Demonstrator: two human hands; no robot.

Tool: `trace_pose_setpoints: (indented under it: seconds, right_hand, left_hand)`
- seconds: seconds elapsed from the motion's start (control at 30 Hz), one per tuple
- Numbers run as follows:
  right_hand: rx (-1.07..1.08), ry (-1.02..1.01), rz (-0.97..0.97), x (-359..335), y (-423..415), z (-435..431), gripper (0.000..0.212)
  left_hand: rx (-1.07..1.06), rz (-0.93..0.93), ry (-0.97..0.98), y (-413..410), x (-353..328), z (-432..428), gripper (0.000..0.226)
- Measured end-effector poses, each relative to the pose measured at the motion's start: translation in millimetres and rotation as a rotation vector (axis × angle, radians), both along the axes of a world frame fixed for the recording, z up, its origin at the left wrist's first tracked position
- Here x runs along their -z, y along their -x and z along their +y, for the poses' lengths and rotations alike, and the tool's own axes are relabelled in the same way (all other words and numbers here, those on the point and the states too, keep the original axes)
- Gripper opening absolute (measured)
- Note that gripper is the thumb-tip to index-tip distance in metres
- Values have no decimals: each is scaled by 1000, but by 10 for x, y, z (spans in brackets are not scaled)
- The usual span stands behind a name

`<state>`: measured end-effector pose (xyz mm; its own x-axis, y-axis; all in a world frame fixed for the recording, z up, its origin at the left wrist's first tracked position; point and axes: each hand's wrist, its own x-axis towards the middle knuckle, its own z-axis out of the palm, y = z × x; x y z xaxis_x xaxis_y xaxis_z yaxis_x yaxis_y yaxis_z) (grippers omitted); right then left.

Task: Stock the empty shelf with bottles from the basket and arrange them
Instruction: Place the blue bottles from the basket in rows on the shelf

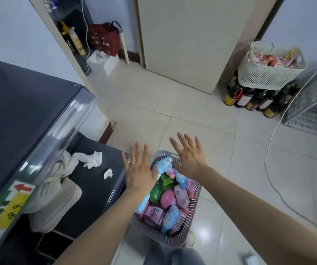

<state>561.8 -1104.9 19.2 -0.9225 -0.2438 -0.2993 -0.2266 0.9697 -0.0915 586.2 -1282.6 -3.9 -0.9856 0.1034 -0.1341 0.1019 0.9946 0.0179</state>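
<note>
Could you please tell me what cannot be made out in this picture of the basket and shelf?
All in the head view:
- The lower layer of the basket: hidden by the top bottles, so no count is possible.
- Their labels: too small to read.
- Whether the left hand or right hand touches the blue bottle: hidden by the hands themselves.
- The dark shelf: cut off by the left edge.

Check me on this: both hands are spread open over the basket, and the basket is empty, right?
Not empty: the head view shows the basket packed with pink, blue and green bottles. The rest holds: the left hand and right hand are spread open over it.
</note>
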Motion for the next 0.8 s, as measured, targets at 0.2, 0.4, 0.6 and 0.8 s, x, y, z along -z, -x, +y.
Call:
trace_pose_setpoints:
  seconds: [0.2,0.4,0.6,0.8]
  right_hand:
    - [-87,-25,-134,683,133,-47,78]
    - [-196,-67,-236,1461,219,-133,78]
    - [-280,-91,-211,2216,356,-282,80]
    - [-286,-77,-168,2711,563,-462,84]
  left_hand:
    - [-65,-66,-48,-141,685,102,74]
    - [-449,-247,-313,-419,1394,315,69]
    - [-1397,-463,-979,-364,1852,491,67]
    - [-2042,-370,-1799,-40,2277,416,66]
